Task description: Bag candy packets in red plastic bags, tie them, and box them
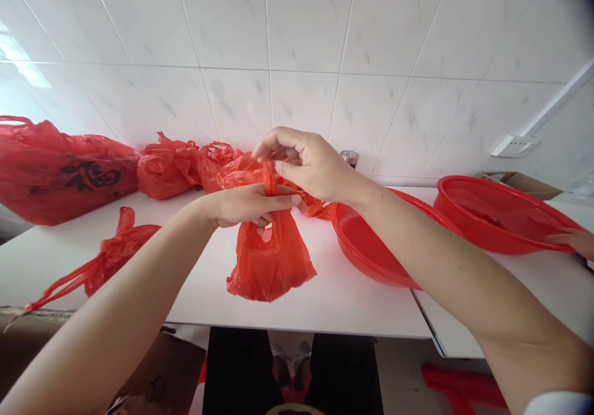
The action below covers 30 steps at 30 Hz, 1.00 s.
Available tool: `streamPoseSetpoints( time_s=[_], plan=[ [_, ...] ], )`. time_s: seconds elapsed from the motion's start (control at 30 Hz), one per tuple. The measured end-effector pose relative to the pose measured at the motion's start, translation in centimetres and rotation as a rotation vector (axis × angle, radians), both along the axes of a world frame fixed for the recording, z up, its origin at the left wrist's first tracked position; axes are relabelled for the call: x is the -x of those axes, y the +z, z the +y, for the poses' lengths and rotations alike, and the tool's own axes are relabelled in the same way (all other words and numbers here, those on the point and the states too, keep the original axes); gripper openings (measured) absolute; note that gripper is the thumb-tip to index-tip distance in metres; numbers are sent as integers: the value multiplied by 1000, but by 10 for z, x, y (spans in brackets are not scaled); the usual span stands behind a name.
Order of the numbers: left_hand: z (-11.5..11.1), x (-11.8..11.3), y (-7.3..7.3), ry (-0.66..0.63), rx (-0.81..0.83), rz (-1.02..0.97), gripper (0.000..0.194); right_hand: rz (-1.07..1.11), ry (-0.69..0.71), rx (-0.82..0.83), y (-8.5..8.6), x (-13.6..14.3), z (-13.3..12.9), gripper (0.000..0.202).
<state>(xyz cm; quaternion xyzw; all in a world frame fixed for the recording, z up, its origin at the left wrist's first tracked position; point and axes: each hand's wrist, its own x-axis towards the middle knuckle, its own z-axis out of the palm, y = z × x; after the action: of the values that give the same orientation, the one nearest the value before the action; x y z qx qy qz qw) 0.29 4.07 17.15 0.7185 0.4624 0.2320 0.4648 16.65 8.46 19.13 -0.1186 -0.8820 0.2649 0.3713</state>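
A red plastic bag (273,260) hangs over the front part of the white table, its handles gathered upward. My left hand (255,206) is closed around the handles, with the thumb pointing right and one handle loop passing over the fingers. Just above, my right hand (301,158) pinches the top end of a handle between thumb and fingers. What lies inside the bag is hidden. Behind both hands, more crumpled red plastic bags (236,171) lie along the wall.
At the left stand a large red bag with black lettering (55,174), a tied red bag (169,166) and a smaller knotted one (114,251). Two red plastic baskets (371,254) (482,217) sit at the right, another person's hand (578,240) at the farther one. Cardboard (162,365) lies below the table's front edge.
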Motion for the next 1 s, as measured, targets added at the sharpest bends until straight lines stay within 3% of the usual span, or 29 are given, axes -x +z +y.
streamPoseSetpoints(
  time_s=[0.1, 0.2, 0.4, 0.47, 0.63, 0.73, 0.83, 0.93, 1.0],
  plan=[
    [2, 9, -9, 91, 176, -103, 36, -71, -20, 180, -23, -7, 6, 26],
    [2, 16, -17, 128, 233, -198, 35, -138, 10, 339, -40, -16, 8, 17],
    [4, 27, -19, 64, 112, -269, 38, 55, 3, 354, -39, -28, -23, 14],
    [4, 30, -14, 27, 33, -202, 34, 49, 31, 336, -41, -27, -30, 16],
    [7, 23, -8, 2, -180, 176, 17, 213, -214, 287, -72, 0, -8, 26],
    [10, 11, -19, 106, -318, 378, 22, 169, -232, 411, -97, 18, 14, 37],
    [11, 0, -36, 321, -571, 462, 28, 239, -254, 506, -114, 27, 25, 41],
    [10, -6, -54, 538, -846, 468, 35, 280, -142, 653, -121, 25, 24, 35],
    [8, -5, -65, 608, -923, 428, 36, 267, -18, 797, -123, 20, 21, 30]
  ],
)
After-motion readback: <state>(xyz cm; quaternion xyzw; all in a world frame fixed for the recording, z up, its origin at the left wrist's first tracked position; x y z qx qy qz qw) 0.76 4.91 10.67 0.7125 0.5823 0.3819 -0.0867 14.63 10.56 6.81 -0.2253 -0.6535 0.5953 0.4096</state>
